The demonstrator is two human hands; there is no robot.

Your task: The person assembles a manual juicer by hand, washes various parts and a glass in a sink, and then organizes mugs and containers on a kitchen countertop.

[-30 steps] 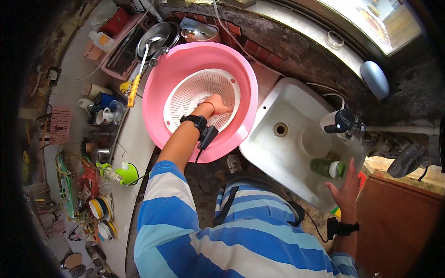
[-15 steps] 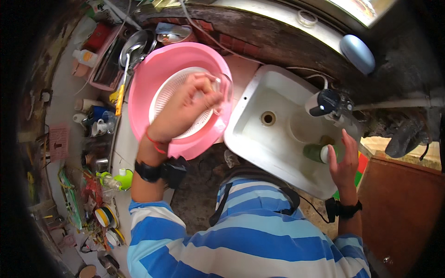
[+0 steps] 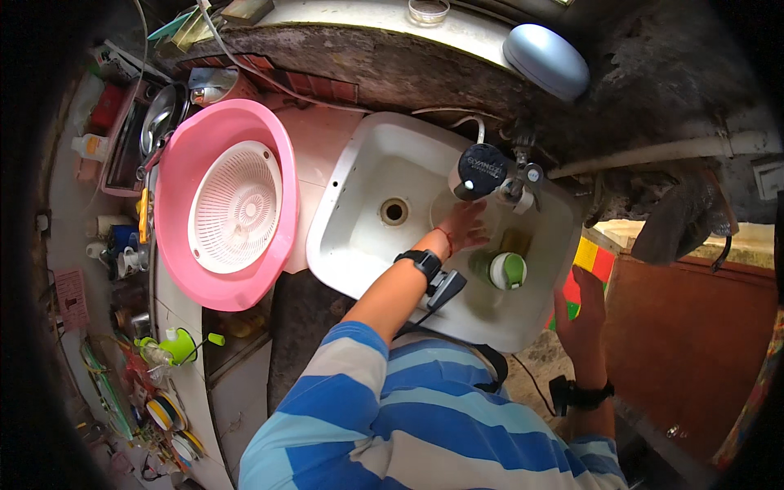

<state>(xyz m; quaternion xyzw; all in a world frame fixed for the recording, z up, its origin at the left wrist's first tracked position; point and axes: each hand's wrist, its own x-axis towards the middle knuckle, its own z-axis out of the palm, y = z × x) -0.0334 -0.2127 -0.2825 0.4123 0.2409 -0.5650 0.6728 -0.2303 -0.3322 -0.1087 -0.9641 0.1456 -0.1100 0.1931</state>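
Observation:
My left hand (image 3: 464,226) reaches over the white sink (image 3: 353,273) with fingers spread, just below a tap (image 3: 516,189) that has a round black-topped attachment (image 3: 476,173). Nothing shows in that hand, though its palm side is hidden. A round pale shape in the basin is partly covered by its fingers. Closer to the right wall of the sink lies a bottle with a green and white lid (image 3: 508,271); its body is hard to make out. Off the sink's right edge, my right hand (image 3: 581,317) is held up with fingers stretched out, touching nothing visible.
A pink basin (image 3: 175,253) with a white strainer (image 3: 237,208) inside stands left of the sink. A blue-grey oval case (image 3: 545,61) sits on the ledge behind. Cups and a green-lidded bottle (image 3: 180,347) crowd the left side. A brown board (image 3: 690,351) is at right.
My left hand has moved right, from over the pink basin into the sink beneath the tap. The right hand has drawn back from the bottle to outside the sink's edge. The view has shifted right.

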